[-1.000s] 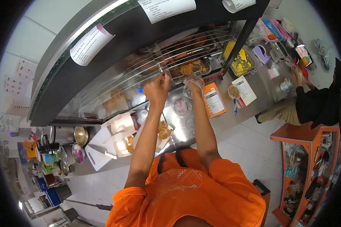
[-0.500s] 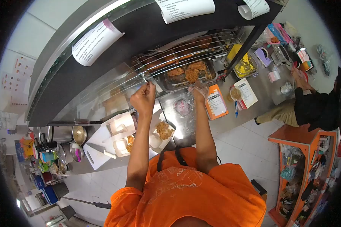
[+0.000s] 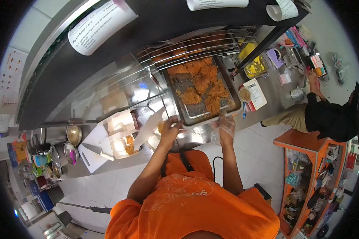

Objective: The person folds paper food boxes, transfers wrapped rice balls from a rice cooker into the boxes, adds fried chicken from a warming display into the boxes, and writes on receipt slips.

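Observation:
A large dark metal tray [image 3: 193, 112] with several pieces of fried chicken [image 3: 202, 84] extends from under the wire rack of the display case. My left hand [image 3: 171, 130] grips the tray's near left corner, fingers closed at the edge. At the near right corner, my right hand [image 3: 226, 129], in a clear plastic glove, has its fingers closed on the rim. Just left of my left hand is an open white food box [image 3: 144, 134], partly hidden by the arm. Another open box [image 3: 119, 124] holds rice and a piece of fried food.
A knife [image 3: 97, 152] lies on a white cutting board [image 3: 92, 160] at left. Metal bowls [image 3: 73, 135] stand beyond it. To the right are a yellow food container [image 3: 256, 67], a notebook [image 3: 256, 95] and a cup [image 3: 245, 94]. Another person [image 3: 327, 115] works at far right.
The chicken tray has come out of the case toward me. My left hand has moved down from the rack to the tray's corner, and my right hand has moved nearer with the tray.

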